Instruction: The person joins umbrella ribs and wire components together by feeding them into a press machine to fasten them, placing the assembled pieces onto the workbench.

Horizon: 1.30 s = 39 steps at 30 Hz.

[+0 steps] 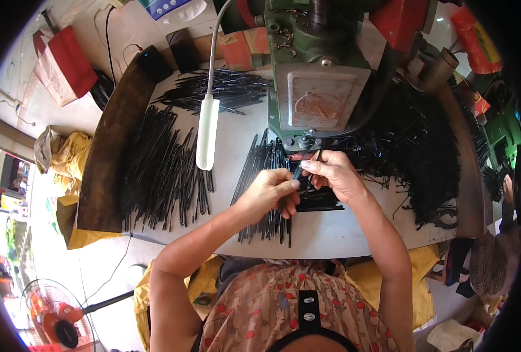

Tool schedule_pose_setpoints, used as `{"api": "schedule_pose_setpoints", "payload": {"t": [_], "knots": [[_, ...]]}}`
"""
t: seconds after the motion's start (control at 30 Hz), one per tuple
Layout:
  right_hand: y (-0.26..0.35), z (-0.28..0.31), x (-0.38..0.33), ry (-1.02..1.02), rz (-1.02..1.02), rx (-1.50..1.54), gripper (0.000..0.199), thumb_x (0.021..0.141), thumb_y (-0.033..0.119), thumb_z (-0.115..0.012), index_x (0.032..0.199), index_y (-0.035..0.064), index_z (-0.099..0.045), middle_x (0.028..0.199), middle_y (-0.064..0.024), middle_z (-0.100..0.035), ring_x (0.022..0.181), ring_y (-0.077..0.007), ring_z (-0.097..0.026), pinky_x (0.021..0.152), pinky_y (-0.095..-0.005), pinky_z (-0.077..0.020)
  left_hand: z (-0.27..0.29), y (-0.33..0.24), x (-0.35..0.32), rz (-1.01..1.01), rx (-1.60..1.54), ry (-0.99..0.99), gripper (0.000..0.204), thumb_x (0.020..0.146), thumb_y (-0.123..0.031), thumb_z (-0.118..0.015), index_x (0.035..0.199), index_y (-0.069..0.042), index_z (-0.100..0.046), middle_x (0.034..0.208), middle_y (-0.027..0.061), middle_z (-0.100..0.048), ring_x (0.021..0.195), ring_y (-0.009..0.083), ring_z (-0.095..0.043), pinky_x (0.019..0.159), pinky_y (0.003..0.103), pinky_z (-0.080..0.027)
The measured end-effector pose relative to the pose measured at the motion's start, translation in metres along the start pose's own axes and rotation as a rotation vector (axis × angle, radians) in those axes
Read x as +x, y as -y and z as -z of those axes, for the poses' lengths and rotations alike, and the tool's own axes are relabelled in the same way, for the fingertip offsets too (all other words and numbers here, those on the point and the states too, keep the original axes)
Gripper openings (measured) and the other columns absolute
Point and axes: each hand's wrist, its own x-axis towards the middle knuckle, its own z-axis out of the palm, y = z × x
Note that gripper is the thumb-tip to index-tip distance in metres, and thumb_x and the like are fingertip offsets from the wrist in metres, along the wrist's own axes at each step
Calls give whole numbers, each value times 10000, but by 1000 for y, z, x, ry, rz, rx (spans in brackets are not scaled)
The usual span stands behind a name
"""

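Observation:
Under the head of a green press machine (281, 70), my two hands meet at a thin dark strip (298, 172). My left hand (270, 192) pinches it between thumb and fingers, palm inward. On the other side my right hand (338, 175) is closed by the machine's lower tip, its thumb and forefinger pressed on slender black rods (308, 182). The fingers partly hide how these pieces join. Beneath the left hand lies a row of long thin black rods (251, 170). A short stack of black rods (320, 202) rests just below the right hand.
Piles of straight black rods lie left (155, 170) and far back (213, 88); a tangled black heap (424, 135) fills the right. A white lamp (207, 138) hangs left of the machine. A raised brown rim (105, 158) borders the table. An orange fan (55, 320) stands lower left.

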Motion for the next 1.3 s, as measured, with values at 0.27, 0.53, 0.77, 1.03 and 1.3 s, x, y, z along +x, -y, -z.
{"api": "schedule_pose_setpoints", "payload": {"t": [0.27, 0.53, 0.77, 1.03, 1.3], "knots": [[8, 6, 6, -9, 40, 309, 139, 819, 121, -589, 864, -10, -580, 835, -111, -612, 721, -183, -628, 620, -274, -529, -4, 3, 1, -865, 961, -625, 487, 704, -23, -645, 1147, 3, -445, 1063, 203, -490, 903, 305, -530, 774, 342, -438], [-8, 34, 19, -215, 176, 623, 143, 838, 62, -522, 890, -64, -566, 885, -187, -602, 877, -322, -608, 773, -387, -524, 3, 3, 40, -94, -371, -143, 239, 837, -237, -581, 888, -3, -567, 747, 71, -599, 607, 126, -544, 506, 218, -402], [-5, 30, 25, -199, 220, 626, 190, 846, 88, -508, 931, -73, -565, 932, -196, -604, 876, -305, -612, 772, -380, -522, 20, -2, 72, -93, -601, -197, 228, 853, -238, -550, 817, -13, -558, 658, 54, -582, 545, 120, -515, 442, 206, -361], [-6, 23, 29, -225, 243, 614, 194, 862, 91, -489, 934, -73, -562, 931, -205, -600, 882, -299, -610, 775, -372, -520, 30, 5, 77, -177, -597, -181, 187, 839, -179, -540, 831, 8, -551, 677, 91, -592, 557, 152, -526, 486, 246, -386], [-5, 17, 18, -286, 257, 662, 126, 852, 46, -497, 854, -62, -560, 906, -195, -595, 907, -349, -597, 800, -423, -515, 28, 5, 76, -185, -603, -198, 197, 843, -185, -532, 847, 10, -554, 692, 87, -597, 563, 142, -523, 508, 244, -388]]}}
